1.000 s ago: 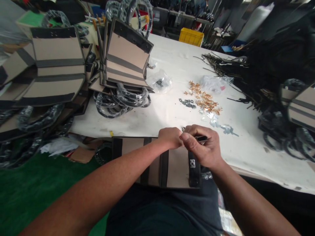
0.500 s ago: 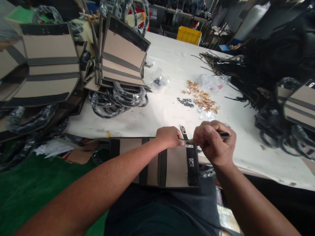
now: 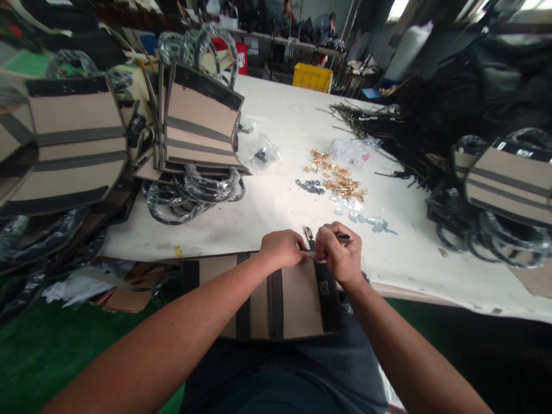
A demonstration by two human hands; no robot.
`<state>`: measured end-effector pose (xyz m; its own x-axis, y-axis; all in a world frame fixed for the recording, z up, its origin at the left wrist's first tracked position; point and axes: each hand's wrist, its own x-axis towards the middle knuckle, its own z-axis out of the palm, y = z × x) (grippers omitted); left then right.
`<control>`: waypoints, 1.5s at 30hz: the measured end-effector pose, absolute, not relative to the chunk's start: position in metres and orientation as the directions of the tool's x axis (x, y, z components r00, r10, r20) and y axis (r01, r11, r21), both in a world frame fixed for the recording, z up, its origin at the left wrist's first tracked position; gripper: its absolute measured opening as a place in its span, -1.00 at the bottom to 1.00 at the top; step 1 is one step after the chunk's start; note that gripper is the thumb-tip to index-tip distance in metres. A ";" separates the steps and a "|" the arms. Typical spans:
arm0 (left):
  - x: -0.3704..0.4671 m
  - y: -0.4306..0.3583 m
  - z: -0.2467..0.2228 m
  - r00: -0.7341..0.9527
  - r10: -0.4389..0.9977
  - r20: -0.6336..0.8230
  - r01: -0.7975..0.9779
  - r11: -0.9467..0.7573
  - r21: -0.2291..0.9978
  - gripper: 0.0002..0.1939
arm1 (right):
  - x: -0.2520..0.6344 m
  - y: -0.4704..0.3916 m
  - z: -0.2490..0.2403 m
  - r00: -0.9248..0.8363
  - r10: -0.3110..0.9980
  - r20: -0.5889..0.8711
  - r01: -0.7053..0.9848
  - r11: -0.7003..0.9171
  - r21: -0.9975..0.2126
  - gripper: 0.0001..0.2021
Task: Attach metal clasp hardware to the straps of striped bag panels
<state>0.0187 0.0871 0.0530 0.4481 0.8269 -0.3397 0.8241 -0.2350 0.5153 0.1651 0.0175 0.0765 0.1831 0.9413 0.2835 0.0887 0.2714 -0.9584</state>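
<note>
An opened bag panel (image 3: 301, 299), beige with dark strips, lies across my lap against the table edge. My left hand (image 3: 282, 248) is closed at its far edge, thumb and fingers pinched by the dark end strip; what is between them is hard to see. My right hand (image 3: 340, 251) is closed round a dark-handled tool (image 3: 344, 237), its working end hidden between the hands. Just beyond them lies a strap end with a gold-framed metal fitting (image 3: 309, 233). Lower on the dark strip sits a square metal plate (image 3: 324, 288).
Gold metal fittings (image 3: 345, 186) and grey plates (image 3: 309, 186) lie loose on the white table (image 3: 276, 213). Stacked bag panels (image 3: 200, 106) with plastic-wrapped handles (image 3: 172, 204) stand left; more panels (image 3: 511, 172) are at right. A yellow crate (image 3: 312, 77) stands behind.
The view has shifted, so the table things appear lower and further left. My right hand has drawn closer to my left and now covers the upper metal plate on the strip.
</note>
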 end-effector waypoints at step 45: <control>-0.009 -0.043 0.033 0.834 0.551 0.016 0.527 -0.806 0.271 -0.20 | 0.194 -0.004 0.056 0.316 0.929 0.190 -0.216 0.266 -0.939 -0.59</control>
<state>-0.0093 -0.0433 0.0333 0.8344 0.5509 0.0158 0.5269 -0.8057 0.2707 0.1939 -0.0043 0.0561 0.3160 0.9294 0.1905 -0.2164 0.2661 -0.9394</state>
